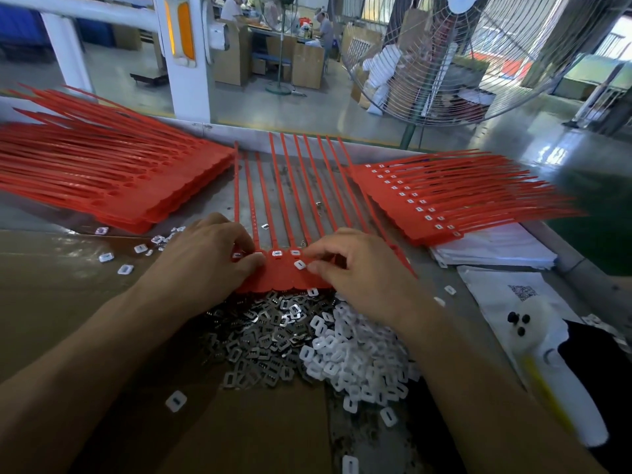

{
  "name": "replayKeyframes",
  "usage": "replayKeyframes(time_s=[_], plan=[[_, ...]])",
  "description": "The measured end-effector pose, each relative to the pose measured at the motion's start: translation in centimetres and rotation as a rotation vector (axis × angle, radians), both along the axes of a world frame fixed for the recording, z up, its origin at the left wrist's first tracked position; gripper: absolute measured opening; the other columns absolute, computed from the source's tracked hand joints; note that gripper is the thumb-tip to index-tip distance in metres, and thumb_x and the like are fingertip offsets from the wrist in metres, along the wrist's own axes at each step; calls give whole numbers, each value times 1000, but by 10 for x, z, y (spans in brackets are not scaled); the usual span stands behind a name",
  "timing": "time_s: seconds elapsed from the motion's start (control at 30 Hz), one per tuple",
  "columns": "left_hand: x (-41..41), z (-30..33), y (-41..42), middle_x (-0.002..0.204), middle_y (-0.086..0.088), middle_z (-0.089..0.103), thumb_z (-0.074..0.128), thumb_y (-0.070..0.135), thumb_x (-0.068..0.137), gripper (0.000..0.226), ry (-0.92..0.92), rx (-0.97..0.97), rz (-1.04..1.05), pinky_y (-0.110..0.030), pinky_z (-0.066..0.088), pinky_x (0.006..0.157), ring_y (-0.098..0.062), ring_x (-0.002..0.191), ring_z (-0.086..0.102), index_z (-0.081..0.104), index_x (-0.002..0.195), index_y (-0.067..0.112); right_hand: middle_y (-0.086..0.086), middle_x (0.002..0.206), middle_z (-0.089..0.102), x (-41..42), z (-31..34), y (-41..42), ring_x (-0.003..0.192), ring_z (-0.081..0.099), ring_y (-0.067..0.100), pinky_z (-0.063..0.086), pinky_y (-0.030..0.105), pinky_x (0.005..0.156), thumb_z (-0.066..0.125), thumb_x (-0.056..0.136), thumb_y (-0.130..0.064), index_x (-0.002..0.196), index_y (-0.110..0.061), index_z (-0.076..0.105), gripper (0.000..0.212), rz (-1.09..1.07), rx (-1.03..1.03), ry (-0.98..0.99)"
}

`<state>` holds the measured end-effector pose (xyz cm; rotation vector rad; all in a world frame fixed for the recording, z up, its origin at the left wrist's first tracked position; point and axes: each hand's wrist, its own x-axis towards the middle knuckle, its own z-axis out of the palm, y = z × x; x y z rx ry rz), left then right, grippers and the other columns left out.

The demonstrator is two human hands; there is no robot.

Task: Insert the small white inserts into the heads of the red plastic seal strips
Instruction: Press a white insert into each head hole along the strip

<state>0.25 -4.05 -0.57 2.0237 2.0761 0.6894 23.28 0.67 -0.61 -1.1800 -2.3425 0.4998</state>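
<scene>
- red seal strips (290,213) lie as a joined row on the metal bench (444,278), tails pointing away, heads nearest the person.
- left hand (205,258) rests curled on the left heads, fingertips pressing there; whatever is beneath them is hidden.
- right hand (359,268) pinches a white insert (300,264) just over the heads; two seated inserts show beside it.
- loose white inserts (349,350) heap just below, touching a pile of metal clips (260,340).
- the stacks at left (102,172) and right (444,200) are blurred at their tails.
</scene>
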Motion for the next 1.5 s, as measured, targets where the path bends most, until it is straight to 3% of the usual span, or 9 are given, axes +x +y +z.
replayKeyframes(time_s=[0.1, 0.27, 0.5, 0.7, 0.87, 0.97, 1.03, 1.3, 1.5], plan=[[1, 1, 0, 110, 7, 55, 65, 54, 88, 26, -4, 2, 4, -38, 46, 96, -15, 106, 55, 70, 103, 34, -14, 101, 62, -6, -3, 0, 95, 60, 4, 51, 30, 90, 70, 97, -36, 125, -30, 74, 29, -3, 2, -45], [2, 0, -1, 109, 7, 56, 66, 52, 88, 24, -22, 12, 10, -40, 45, 97, -15, 107, 54, 71, 101, 33, -12, 102, 63, -13, -6, 3, 98, 61, 9, 50, 35, 89, 70, 96, -39, 117, -31, 77, 24, -47, 40, -57], [0, -1, 1, 111, 7, 55, 66, 53, 86, 25, -20, -3, 4, -40, 46, 97, -15, 107, 54, 71, 101, 34, -15, 89, 65, -13, -5, 3, 85, 61, 2, 51, 29, 80, 79, 89, -33, 90, -28, 76, 6, -52, 21, 30], [-2, -1, 2, 105, 10, 54, 69, 53, 84, 21, -45, -5, 2, -39, 47, 94, -13, 103, 55, 70, 96, 36, -18, 77, 70, 3, 0, 7, 77, 63, -6, 42, 6, 67, 77, 91, -30, 85, -26, 75, 7, -152, -42, 226], [-7, 0, 3, 98, 9, 53, 73, 51, 82, 19, -30, 7, 38, -42, 48, 94, -17, 99, 57, 71, 90, 34, -16, 72, 71, 28, 5, 17, 66, 62, -5, 41, 8, 58, 74, 92, -32, 83, -23, 76, 12, -391, -76, 359], [-8, -1, 3, 98, 9, 53, 74, 51, 81, 19, -27, 7, 45, -43, 48, 94, -18, 98, 57, 71, 90, 33, -7, 73, 74, 44, 8, 22, 60, 62, 2, 50, 24, 63, 73, 92, -30, 84, -22, 77, 12, -495, -102, 435], [-9, -1, 4, 98, 8, 53, 74, 51, 81, 19, -26, 4, 44, -43, 47, 94, -19, 99, 57, 71, 90, 34, -3, 73, 75, 50, 10, 23, 56, 62, 5, 51, 28, 57, 73, 92, -26, 84, -21, 77, 11, -530, -133, 470], [-14, -2, 4, 93, 8, 53, 73, 53, 81, 21, -20, 8, 35, -43, 48, 92, -18, 95, 57, 70, 84, 33, 0, 71, 76, 55, 6, 24, 49, 61, 5, 46, 21, 42, 72, 92, -17, 85, -15, 75, 8, -570, -249, 490], [-14, -3, 4, 95, 10, 52, 72, 56, 80, 23, -8, 22, 40, -44, 48, 92, -18, 97, 57, 69, 88, 34, -1, 71, 74, 52, 2, 27, 59, 63, 10, 49, 29, 55, 72, 90, -26, 82, -21, 76, 11, -578, -212, 424]])
